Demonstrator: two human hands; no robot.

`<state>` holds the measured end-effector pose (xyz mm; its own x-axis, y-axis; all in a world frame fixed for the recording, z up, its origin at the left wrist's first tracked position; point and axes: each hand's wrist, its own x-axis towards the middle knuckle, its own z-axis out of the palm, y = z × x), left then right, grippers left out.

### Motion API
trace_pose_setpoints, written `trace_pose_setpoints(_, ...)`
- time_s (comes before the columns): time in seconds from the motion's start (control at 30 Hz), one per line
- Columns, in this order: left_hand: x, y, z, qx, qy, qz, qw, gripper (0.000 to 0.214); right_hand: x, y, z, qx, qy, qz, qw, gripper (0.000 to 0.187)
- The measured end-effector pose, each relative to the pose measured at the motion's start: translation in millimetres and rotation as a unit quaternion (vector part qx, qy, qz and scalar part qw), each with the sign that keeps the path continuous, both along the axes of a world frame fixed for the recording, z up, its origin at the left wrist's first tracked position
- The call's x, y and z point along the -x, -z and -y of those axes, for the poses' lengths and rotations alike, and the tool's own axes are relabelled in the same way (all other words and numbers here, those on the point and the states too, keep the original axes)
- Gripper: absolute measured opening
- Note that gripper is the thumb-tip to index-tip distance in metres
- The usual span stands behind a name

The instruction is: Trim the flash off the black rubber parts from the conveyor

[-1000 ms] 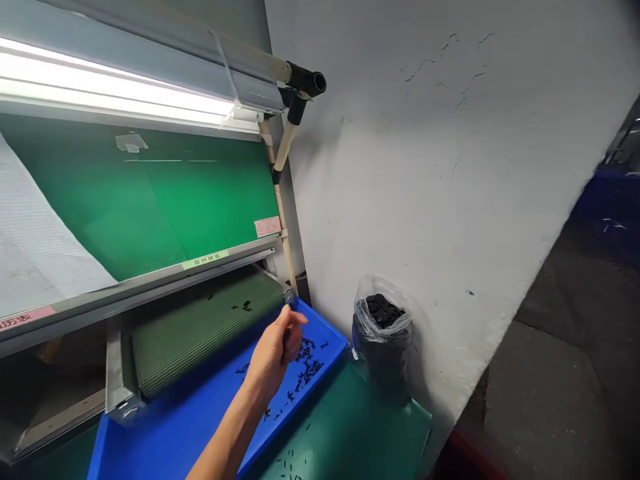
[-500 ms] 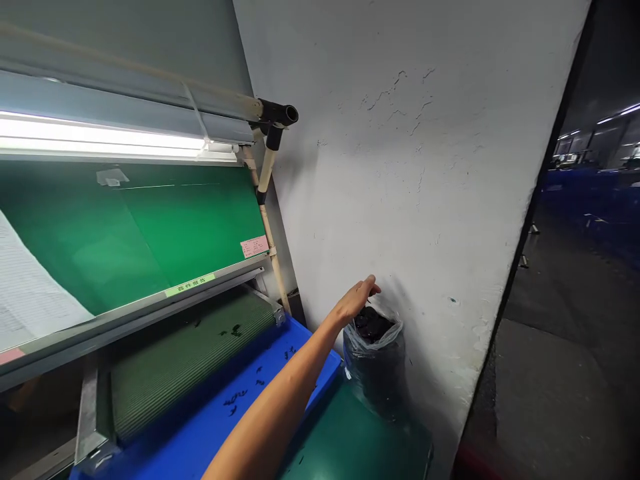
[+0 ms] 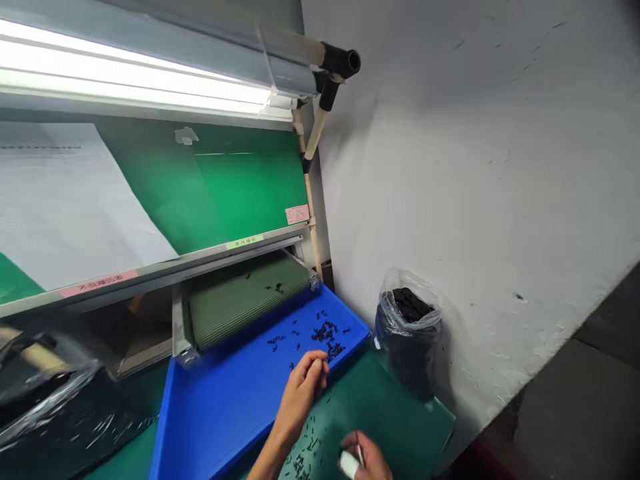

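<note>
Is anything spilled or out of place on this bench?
Yes. Small black parts lie scattered on the green table, outside the blue tray, near the left hand; most others sit inside the tray.

Many small black parts [image 3: 327,332]: tiny, dark, irregular; loose cluster in far right corner of blue tray [image 3: 225,413], few strays toward tray middle. More strewn on green tabletop [image 3: 390,407] just beside tray's near rim. Tray shallow, rectangular, flat on tabletop. One small white piece [image 3: 349,465] pinched in right hand [image 3: 370,459] at bottom edge of view; shape unclear.
</note>
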<state>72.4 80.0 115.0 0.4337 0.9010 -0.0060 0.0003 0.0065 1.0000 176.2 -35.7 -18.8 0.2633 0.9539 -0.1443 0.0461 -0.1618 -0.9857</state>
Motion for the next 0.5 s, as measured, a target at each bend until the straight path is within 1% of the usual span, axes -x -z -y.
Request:
trace_pose_setpoints(0.07, 32.8, 32.5, 25.6, 0.064, -0.042, -0.005, 0.997, 0.037, -0.6, -11.9, -3.0, -0.001, -0.003, -0.012, 1.0, 0.021)
trace_pose_setpoints(0.1, 44.0, 44.1, 38.7, 0.094, -0.052, 0.003, 0.994, 0.038, 0.5, -20.7, -4.3, -0.013, 0.0, -0.022, 1.0, 0.022)
trace_pose_setpoints(0.17, 57.0, 57.2, 61.1, 0.144, -0.051, 0.037, 0.988, 0.04, 5.7, -42.0, -7.1, -0.04, -0.026, -0.026, 0.999, 0.022)
trace_pose_setpoints(0.2, 60.1, 59.4, 69.5, 0.162, -0.046, 0.059, 0.984, 0.041, 9.8, -52.9, -8.5, -0.05, -0.047, -0.018, 0.997, 0.021)
trace_pose_setpoints(0.27, 63.3, 57.9, 80.1, 0.177, -0.044, 0.103, 0.978, 0.039, 19.6, -71.3, -10.9, -0.06, -0.094, 0.013, 0.994, 0.019)
trace_pose_setpoints(0.33, 66.8, 52.9, 84.2, 0.177, -0.058, 0.137, 0.973, 0.034, 29.2, -82.3, -12.4, -0.071, -0.123, 0.056, 0.988, 0.018)
trace_pose_setpoints(0.4, 72.3, 48.4, 84.6, 0.18, -0.074, 0.163, 0.967, 0.031, 36.2, -86.2, -13.2, -0.088, -0.134, 0.098, 0.982, 0.016)
trace_pose_setpoints(0.5, 82.4, 46.2, 83.3, 0.194, -0.083, 0.181, 0.96, 0.031, 39.9, -85.1, -12.6, -0.103, -0.153, 0.143, 0.973, 0.017)
